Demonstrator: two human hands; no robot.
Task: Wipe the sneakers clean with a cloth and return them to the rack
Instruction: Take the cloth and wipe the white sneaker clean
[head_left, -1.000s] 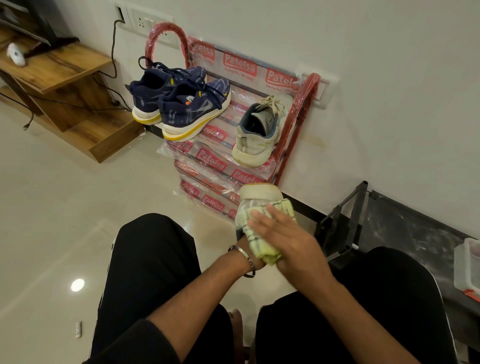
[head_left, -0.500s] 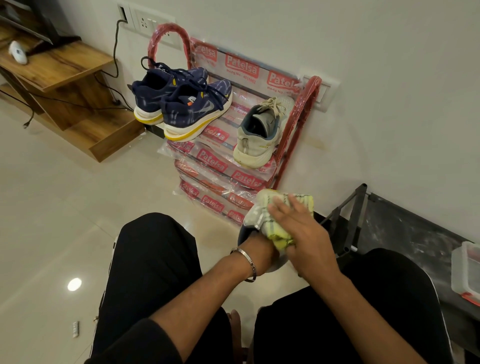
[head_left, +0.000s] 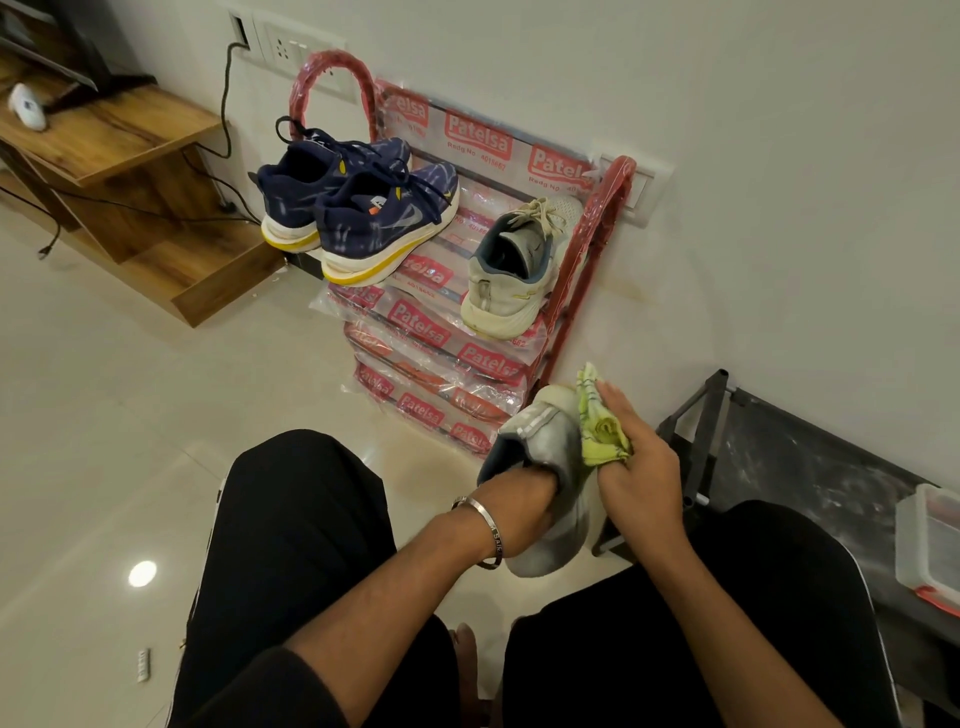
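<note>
A seated person holds a grey sneaker (head_left: 550, 488) over the lap, between the knees, near the foot of a red shoe rack (head_left: 587, 260). The left hand (head_left: 524, 499) is pushed into the shoe's opening, so its fingers are hidden and I cannot tell how they lie; the hand evidently serves as an inner support, bracing the upper against pressure from outside. The right hand (head_left: 639, 467) grips a bunched yellow-green cloth (head_left: 600, 431), fingers curled round it, and presses it against the shoe's right side near the heel end, which points away toward the rack. Bunching the cloth gives a firm pad for rubbing.

On the rack's top tier, to the right, rests the matching pale sneaker (head_left: 514, 275), heel toward the viewer, with bare shelf beside it; the held shoe would plausibly go there once wiped. To the left on the same tier sits a pair of navy sneakers (head_left: 358, 208) with yellow-edged soles. The rack's shelves remain wrapped in printed plastic packaging.

The floor (head_left: 130, 415) is glossy pale tile reflecting a ceiling light. A plain white wall stands behind the rack, with a socket panel and a black cable. At far left is a wooden stepped unit (head_left: 119, 171); at right, a low dark rack (head_left: 779, 467) carries a clear plastic box (head_left: 930, 551).
</note>
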